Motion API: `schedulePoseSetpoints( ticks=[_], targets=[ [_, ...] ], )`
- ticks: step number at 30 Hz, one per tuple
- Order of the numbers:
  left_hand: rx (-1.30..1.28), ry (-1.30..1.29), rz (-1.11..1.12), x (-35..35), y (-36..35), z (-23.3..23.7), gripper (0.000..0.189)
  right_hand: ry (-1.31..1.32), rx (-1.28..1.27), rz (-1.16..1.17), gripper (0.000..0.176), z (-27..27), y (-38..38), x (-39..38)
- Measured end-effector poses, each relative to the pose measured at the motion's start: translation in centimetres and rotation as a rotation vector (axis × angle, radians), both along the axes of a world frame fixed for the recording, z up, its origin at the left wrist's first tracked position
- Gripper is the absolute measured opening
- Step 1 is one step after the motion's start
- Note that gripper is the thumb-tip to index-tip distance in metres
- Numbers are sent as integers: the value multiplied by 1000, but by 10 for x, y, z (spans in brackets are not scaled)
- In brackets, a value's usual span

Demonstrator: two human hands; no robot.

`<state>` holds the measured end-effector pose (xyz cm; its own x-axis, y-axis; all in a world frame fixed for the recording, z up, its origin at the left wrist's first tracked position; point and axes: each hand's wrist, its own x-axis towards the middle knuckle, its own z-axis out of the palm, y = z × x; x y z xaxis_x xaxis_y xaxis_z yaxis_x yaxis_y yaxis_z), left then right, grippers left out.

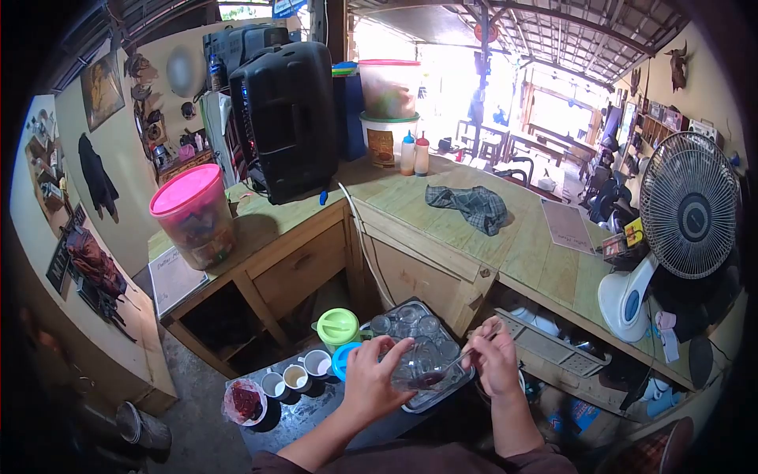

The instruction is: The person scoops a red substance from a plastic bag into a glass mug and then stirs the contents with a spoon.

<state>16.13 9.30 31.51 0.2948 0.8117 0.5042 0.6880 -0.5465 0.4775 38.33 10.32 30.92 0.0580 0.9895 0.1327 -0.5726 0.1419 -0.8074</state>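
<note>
My left hand (373,379) grips a clear drinking glass (412,374), tilted toward the right. My right hand (496,357) holds a metal spoon (444,371) whose bowl reaches into the mouth of that glass, where something dark sits. Both hands hover over a tray (433,400) holding several upturned clear glasses (410,320). To the left of my left hand stand three small white cups (296,378), a blue lid (342,359) and a green-lidded jar (338,325).
A wooden L-shaped counter (521,245) carries a pink-lidded tub (195,215), a black speaker (286,118), squeeze bottles (414,153), a checked cloth (471,205), a menu card (567,226). A standing fan (685,217) is at right. A bowl with red contents (245,400) sits lower left.
</note>
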Motion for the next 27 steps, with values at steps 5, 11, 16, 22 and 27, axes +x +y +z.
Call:
schedulePoseSetpoints(
  ticks=[5,11,16,22,27],
  targets=[
    [-2,-6,-27,4,-3,5,84,-182,113,76,21,1,0,-3],
    [36,51,-13,6,-3,1,83,-483,249,97,20,8,-13,-8],
    [-14,14,37,3,1,-10,84,-775,316,-103,19,25,-27,-2],
    [-65,-84,6,1,2,-16,83,-1083,575,-222,18,27,-23,-8],
    [-185,-223,-101,1,4,-23,82,-1188,664,-52,16,25,-14,-19]
  ],
)
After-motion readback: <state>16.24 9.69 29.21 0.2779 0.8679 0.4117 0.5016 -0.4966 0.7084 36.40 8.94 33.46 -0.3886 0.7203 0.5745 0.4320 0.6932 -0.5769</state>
